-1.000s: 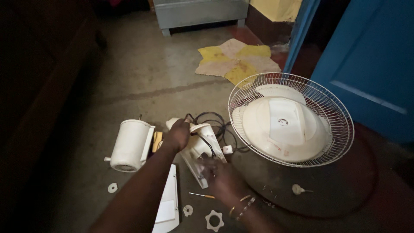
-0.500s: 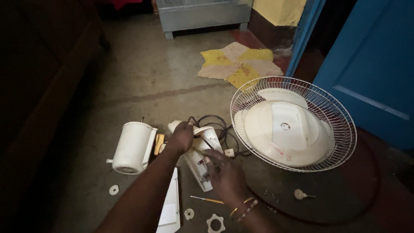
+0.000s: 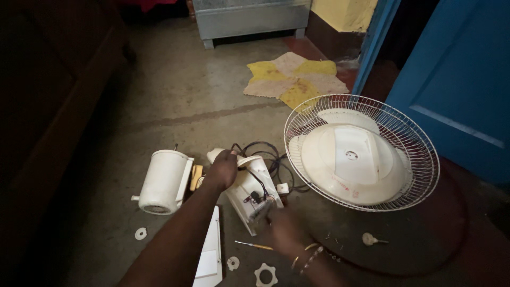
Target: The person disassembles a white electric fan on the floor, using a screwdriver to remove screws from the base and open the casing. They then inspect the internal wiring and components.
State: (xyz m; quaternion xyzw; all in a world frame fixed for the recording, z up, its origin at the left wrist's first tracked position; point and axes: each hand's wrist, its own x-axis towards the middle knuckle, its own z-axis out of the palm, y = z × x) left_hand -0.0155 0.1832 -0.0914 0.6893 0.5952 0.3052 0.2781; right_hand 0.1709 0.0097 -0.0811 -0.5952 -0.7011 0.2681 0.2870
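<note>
Right hand [image 3: 284, 229] perhaps lower, fan housing [image 3: 249, 196] held

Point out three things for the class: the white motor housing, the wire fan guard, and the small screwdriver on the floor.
White motor housing [image 3: 161, 180], head view: middle of its rounded side.
Wire fan guard [image 3: 419, 138], head view: right wires near the rim.
Small screwdriver [image 3: 254, 245], head view: mid-shaft.
</note>
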